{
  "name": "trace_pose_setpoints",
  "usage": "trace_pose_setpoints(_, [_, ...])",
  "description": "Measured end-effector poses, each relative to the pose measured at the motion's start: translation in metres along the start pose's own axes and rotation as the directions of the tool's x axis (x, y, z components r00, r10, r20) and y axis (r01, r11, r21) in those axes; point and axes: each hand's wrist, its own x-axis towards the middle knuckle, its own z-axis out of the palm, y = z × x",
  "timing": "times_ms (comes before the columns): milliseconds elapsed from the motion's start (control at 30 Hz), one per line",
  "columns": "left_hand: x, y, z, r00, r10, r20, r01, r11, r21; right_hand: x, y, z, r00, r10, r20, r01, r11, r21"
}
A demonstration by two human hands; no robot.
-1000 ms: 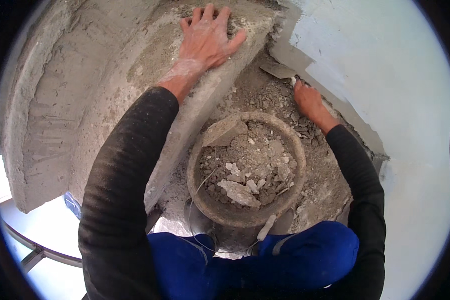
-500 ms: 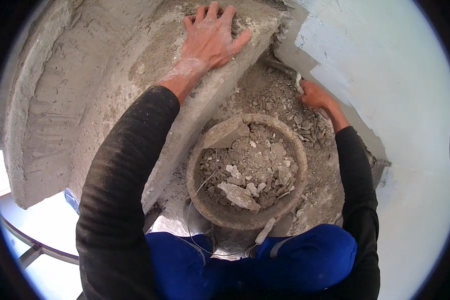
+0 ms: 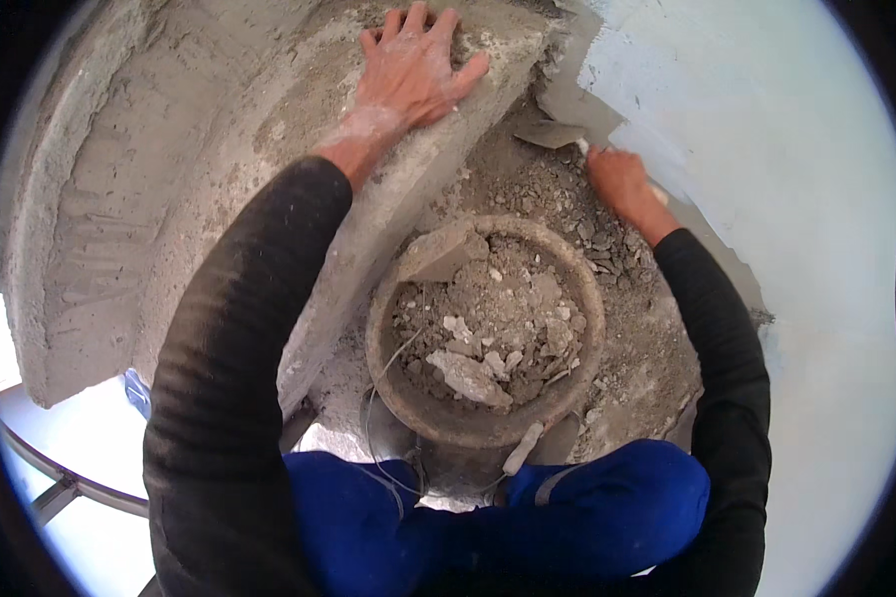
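My left hand (image 3: 413, 75) lies with fingers spread on the dusty concrete ledge (image 3: 299, 129) at the upper left. My right hand (image 3: 622, 184) grips a trowel by its light handle; the trowel's blade (image 3: 550, 134) sits over loose grey rubble (image 3: 592, 229) at the foot of the wall (image 3: 727, 119), in the narrow corner beside the ledge. Below both hands stands a round bucket (image 3: 592, 318) full of broken plaster chunks (image 3: 468, 373), with a flat grey piece (image 3: 438, 249) at its back rim and a wire handle with a pale grip (image 3: 523, 448).
The pale wall runs down the whole right side, patched grey along its edge. Curved, rough concrete (image 3: 90, 249) fills the left. At the lower left are a curved metal rail (image 3: 100, 496) and a bright opening. My knees in blue trousers (image 3: 617, 497) are close against the bucket.
My right hand and the trowel shifted slightly; the blade, seen nearly edge-on half a second ago, now shows its face again. My left hand stays on the ledge.
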Motion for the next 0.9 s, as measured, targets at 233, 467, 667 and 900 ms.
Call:
trace_pose_setpoints(233, [-0.006,-0.013,0.011,1.0,-0.023,0.007,0.023,0.999,0.026,-0.049,0.038,-0.059,0.932,-0.089,0.352,0.062,0.994,0.087])
trace_pose_setpoints(467, [0.001,-0.005,0.005,0.999,-0.001,-0.054,0.004,0.998,0.056,-0.112,0.041,-0.083,0.924,0.104,0.369,-0.171,0.973,0.154])
trace_pose_setpoints(667, [0.0,-0.011,0.007,1.0,-0.007,0.007,0.007,0.999,-0.036,-0.049,0.026,-0.015,0.901,0.195,0.386,-0.319,0.902,0.289])
trace_pose_setpoints(900, [-0.003,-0.007,0.004,0.999,0.008,-0.041,-0.008,1.0,0.015,-0.094,0.047,0.002,0.875,-0.127,0.468,-0.174,0.818,0.548])
